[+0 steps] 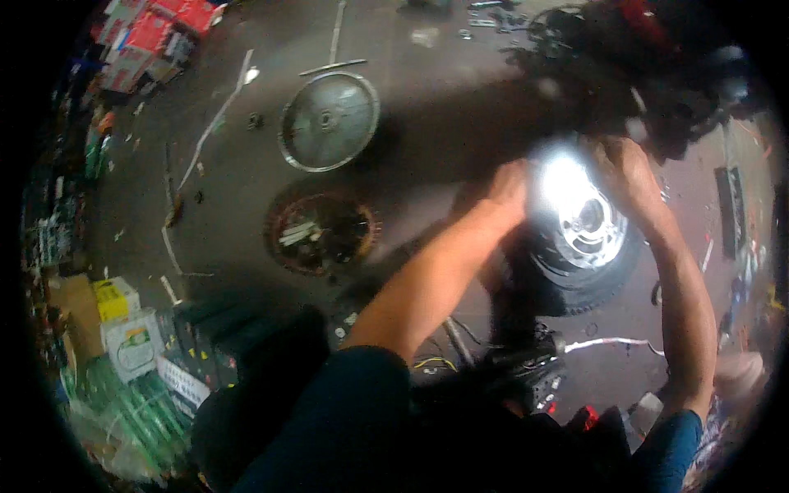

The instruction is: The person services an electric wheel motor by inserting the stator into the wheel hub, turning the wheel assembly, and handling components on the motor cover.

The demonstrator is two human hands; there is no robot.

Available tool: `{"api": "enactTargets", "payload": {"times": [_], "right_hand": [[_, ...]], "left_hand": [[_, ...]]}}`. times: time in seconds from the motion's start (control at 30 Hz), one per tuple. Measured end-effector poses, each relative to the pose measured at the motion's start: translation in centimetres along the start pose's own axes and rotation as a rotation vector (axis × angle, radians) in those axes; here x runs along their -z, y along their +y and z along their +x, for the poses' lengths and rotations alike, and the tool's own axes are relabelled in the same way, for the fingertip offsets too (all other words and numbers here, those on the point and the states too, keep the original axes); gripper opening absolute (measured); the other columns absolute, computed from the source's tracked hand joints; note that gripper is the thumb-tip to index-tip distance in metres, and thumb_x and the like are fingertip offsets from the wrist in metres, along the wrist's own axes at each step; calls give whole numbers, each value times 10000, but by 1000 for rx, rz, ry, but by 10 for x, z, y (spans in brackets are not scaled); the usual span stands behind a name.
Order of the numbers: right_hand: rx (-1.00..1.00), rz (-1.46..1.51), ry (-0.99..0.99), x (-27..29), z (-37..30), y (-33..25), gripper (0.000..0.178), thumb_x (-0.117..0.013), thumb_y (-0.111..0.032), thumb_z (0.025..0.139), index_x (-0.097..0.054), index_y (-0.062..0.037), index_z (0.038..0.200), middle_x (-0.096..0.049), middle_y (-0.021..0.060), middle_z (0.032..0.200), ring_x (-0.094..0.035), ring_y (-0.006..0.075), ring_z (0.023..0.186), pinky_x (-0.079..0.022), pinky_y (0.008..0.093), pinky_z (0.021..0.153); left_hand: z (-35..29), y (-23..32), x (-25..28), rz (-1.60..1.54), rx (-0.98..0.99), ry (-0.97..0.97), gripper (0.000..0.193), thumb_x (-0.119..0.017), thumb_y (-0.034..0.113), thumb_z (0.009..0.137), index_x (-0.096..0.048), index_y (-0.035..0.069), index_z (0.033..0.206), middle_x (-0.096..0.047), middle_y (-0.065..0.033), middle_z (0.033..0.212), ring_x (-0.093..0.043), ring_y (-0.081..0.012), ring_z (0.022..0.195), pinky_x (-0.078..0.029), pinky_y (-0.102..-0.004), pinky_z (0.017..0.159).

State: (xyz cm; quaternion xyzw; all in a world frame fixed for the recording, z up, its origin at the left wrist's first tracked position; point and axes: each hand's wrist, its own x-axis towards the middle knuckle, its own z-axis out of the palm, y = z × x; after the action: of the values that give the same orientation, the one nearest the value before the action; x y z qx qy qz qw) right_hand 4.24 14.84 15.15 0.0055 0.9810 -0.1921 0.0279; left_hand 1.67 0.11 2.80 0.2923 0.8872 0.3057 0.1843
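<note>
Centre-right, the left hand (511,187) and right hand (631,171) flank a shiny metal-and-rubber wheel (593,248); whether grasping, I cannot tell.

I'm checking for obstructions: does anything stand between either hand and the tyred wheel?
Nothing visible does. The left hand and right hand are at opposite sides of the wheel's upper part, though glare and blur hide the exact contact.

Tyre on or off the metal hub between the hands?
On: the black tyre curves around the lower edge of the bright metal hub; glare washes out the upper part.
</note>
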Motion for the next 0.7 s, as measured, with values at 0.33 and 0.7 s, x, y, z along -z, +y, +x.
{"api": "enactTargets", "payload": {"times": [0.33, 0.7], "right_hand": [[506, -463, -21, 5, 1, 8, 324, -601, -273, 755, -584, -24, 961, -578, 150, 960, -560, 298, 925, -448, 418, 757], [686, -514, -111, 1, 0, 13, 569, -515, 0, 698, -440, -99, 1253, -416, 134, 1324, -395, 313, 1219, -339, 407, 1008]], "left_hand": [[8, 4, -3, 102, 19, -24, 231, -470, 197, 820, -627, 45, 893, -622, -190, 920, -596, -341, 889, -480, -429, 748], [4, -33, -39, 39, 43, 214, 154, -550, 154, 738, -656, 99, 835, -652, -127, 849, -622, -308, 771, -497, -388, 660]]}}
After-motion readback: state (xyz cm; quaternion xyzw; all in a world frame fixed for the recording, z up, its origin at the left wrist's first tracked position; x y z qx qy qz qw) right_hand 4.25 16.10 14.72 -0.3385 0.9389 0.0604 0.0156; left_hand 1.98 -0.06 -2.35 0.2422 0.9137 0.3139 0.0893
